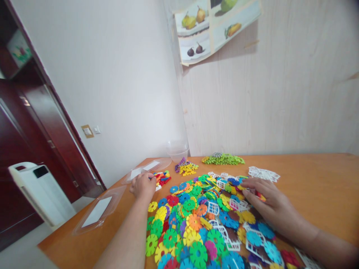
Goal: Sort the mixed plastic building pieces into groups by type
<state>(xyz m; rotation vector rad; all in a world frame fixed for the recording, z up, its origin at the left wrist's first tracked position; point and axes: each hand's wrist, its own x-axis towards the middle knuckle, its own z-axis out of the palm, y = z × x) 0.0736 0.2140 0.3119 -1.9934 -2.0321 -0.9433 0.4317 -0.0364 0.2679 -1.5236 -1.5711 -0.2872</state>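
Where the right hand [270, 203] reaches — colourful discs [194, 222] lie below.

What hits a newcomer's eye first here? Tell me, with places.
Probably the broad spread of colourful notched discs across the table, with the right hand over its right side and the left hand near its left edge. Behind it lies a bright green pile; above, a sheet of fruit pictures hangs on the wall.

Left wall [126, 82]: off-white; two switch plates [87, 130].
Back wall [280, 104]: pale wood grain; fruit poster [196, 41], hung slanting.
Door [17, 149]: dark red wood.
Appliance [45, 196]: white, standing near door.
Floor [28, 246]: pale.
Table [322, 175]: orange-brown, against back wall.
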